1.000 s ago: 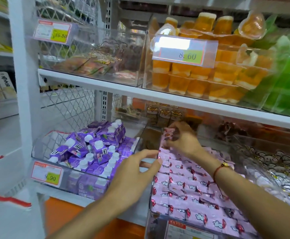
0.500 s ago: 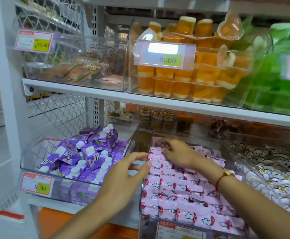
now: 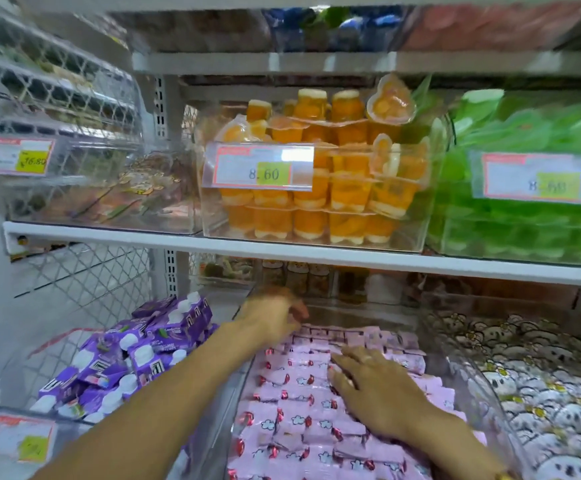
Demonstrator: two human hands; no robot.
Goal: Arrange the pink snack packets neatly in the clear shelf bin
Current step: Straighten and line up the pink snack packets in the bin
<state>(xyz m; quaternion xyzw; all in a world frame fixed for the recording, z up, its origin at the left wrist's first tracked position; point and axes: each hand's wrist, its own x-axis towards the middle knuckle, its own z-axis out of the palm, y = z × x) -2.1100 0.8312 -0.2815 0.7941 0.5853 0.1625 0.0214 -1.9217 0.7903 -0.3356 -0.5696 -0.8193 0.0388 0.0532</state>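
A: Why is the right hand [image 3: 379,389] being laid flat, fingers straight, on the pink snack packets [image 3: 303,410]?

B: Rows are probably being pressed level inside the clear shelf bin [image 3: 469,372]. At the far-left corner, the left hand [image 3: 271,315] is being blurred; its grip cannot be told.

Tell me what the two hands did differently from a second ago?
The left hand reached from the bin's near left edge to the back of the pink packets. The right hand let go of the packet it held up at the back, came nearer and now lies flat on the rows. The purple cartons and orange jelly cups stayed put.
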